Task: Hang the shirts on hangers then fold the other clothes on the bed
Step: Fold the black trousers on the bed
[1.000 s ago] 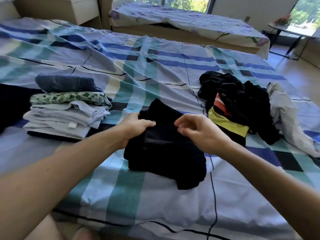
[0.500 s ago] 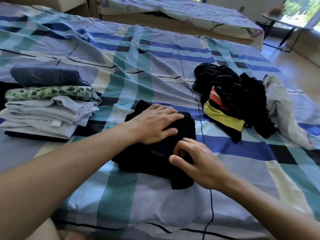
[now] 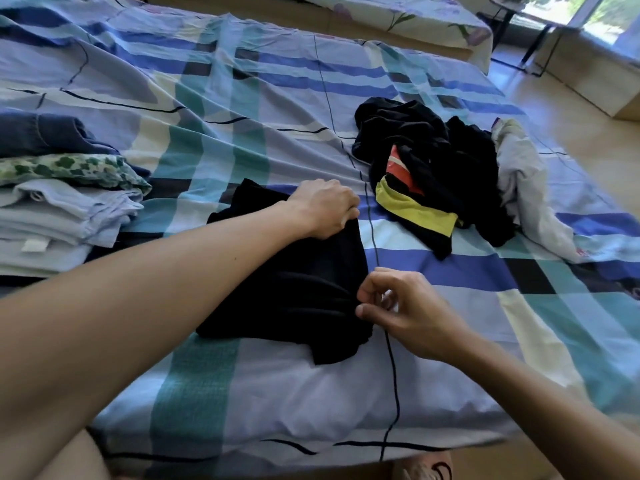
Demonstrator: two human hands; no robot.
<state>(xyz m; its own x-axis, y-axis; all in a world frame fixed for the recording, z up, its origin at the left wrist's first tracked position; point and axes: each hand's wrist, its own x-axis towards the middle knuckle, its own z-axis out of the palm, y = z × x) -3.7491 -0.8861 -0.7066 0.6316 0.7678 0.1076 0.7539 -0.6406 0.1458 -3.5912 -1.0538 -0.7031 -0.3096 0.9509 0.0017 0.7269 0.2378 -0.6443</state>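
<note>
A black garment [image 3: 304, 292] lies partly folded in the middle of the bed [image 3: 311, 393]. My left hand [image 3: 325, 207] grips its far right corner with curled fingers. My right hand [image 3: 401, 306] pinches the garment's near right edge between thumb and fingers. A stack of folded clothes [image 3: 65, 209] sits at the left: pale blue pieces below, a green-patterned one and dark blue denim on top. An unfolded pile [image 3: 436, 168] of black clothes with red and yellow parts lies at the right, beside a crumpled white garment [image 3: 526, 188].
The bed carries a blue, teal and white checked cover. A second bed [image 3: 398, 15] with a flowered sheet stands behind it. Wooden floor [image 3: 581, 133] runs along the right side, with a small dark-legged table [image 3: 530, 32] at the far right by the window.
My left hand has shifted from lying flat on the garment's top to gripping its far right corner. My right hand stays at the near right edge. The camera has tilted down.
</note>
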